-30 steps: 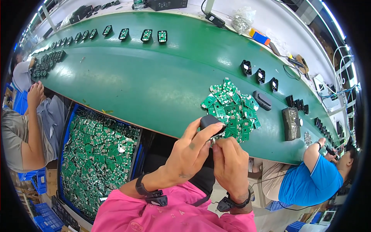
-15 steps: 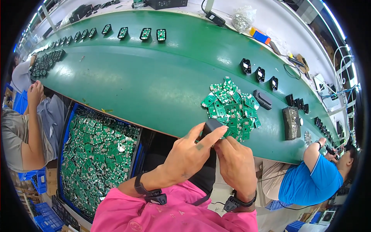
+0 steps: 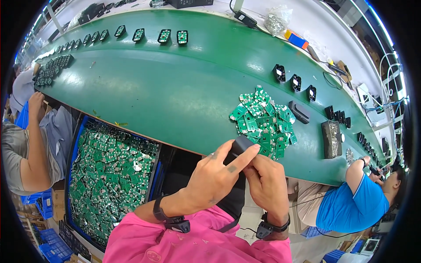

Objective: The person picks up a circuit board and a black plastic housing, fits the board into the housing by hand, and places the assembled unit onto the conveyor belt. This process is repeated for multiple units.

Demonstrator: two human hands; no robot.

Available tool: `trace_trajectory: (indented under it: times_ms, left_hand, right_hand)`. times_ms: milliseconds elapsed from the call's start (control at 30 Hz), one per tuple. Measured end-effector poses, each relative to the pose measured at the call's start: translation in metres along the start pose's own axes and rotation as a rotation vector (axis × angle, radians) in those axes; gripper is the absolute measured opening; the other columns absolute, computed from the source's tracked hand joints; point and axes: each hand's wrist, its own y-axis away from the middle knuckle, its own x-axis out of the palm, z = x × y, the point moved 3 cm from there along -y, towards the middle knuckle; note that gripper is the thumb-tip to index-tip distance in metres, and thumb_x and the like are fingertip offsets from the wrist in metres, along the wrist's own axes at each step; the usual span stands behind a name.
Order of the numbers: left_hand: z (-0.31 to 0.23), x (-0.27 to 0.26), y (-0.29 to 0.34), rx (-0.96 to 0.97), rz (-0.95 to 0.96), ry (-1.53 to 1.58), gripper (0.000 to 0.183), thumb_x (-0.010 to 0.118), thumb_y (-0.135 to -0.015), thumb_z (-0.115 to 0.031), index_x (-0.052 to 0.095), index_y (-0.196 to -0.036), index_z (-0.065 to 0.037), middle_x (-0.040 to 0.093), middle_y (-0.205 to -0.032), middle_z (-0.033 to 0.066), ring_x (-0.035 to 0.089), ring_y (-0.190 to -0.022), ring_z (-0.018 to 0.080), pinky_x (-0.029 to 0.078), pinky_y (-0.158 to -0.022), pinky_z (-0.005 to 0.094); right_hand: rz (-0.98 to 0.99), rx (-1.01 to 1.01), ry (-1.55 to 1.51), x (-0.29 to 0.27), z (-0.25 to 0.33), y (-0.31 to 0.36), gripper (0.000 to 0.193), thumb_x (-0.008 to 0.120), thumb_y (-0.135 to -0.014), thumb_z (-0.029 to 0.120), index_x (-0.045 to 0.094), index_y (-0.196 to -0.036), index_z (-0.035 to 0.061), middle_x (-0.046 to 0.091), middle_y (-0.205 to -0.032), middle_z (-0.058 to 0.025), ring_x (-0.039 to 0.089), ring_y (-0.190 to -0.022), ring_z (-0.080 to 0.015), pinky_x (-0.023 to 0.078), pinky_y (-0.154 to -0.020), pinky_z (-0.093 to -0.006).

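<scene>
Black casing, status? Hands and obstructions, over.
Left hand gripping black casing. Right hand close against left, its hold hidden. Board pile just beyond; nothing visibly blocking either hand.

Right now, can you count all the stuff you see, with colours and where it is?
Workbench: one, green, across the middle
Held casing: one, black, in the left hand
Board pile: many pieces, green, on the bench
Bin: one, blue-rimmed, lower left, holding boards
Board-filled casings: a row, black and green, upper left
Other casings: several, black, right
Block: one, dark, right
Bag: one, clear, back
Box: one, blue-orange, back
Co-workers: at least three, blue, grey and pale clothes, both sides
Wrist straps: two, black, wrists
Left hand: one, bare, centre
Right hand: one, bare, beside it
</scene>
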Motion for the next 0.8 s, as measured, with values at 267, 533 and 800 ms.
trace_trajectory:
  times_ms: [267,533,800]
  left_hand:
    - [-0.001,0.01,0.008,-0.014,-0.006,-0.051,0.062,0.064,-0.08,0.001,0.057,-0.138,-0.019,0.059,-0.118,0.0259,0.068,-0.076,0.0324,0.058,-0.068,0.0367]
    - [0.003,-0.001,-0.001,-0.15,0.018,0.24,0.058,0.064,-0.078,0.008,0.061,-0.132,-0.011,0.065,-0.112,0.017,0.066,-0.071,0.0294,0.055,-0.06,0.0342]
    - [-0.007,-0.013,-0.005,-0.11,-0.014,0.177,0.057,0.063,-0.078,0.008,0.061,-0.132,-0.009,0.066,-0.109,0.018,0.067,-0.072,0.0295,0.055,-0.059,0.0338]
  right_hand:
    - [-0.05,0.034,0.061,0.01,-0.003,0.005,0.006,0.06,-0.088,0.003,0.062,-0.09,-0.0022,0.063,-0.078,-0.0201,0.061,-0.072,-0.0404,0.047,-0.062,-0.0454]
    - [0.071,0.176,-0.109,0.005,-0.016,0.004,0.009,0.061,-0.09,0.006,0.062,-0.091,-0.0023,0.065,-0.08,-0.019,0.064,-0.073,-0.038,0.048,-0.063,-0.0436]
    - [-0.122,-0.034,-0.128,0.004,-0.004,0.005,0.005,0.061,-0.088,0.001,0.064,-0.087,-0.0035,0.061,-0.068,-0.011,0.057,-0.057,-0.0195,0.043,-0.055,-0.0314]
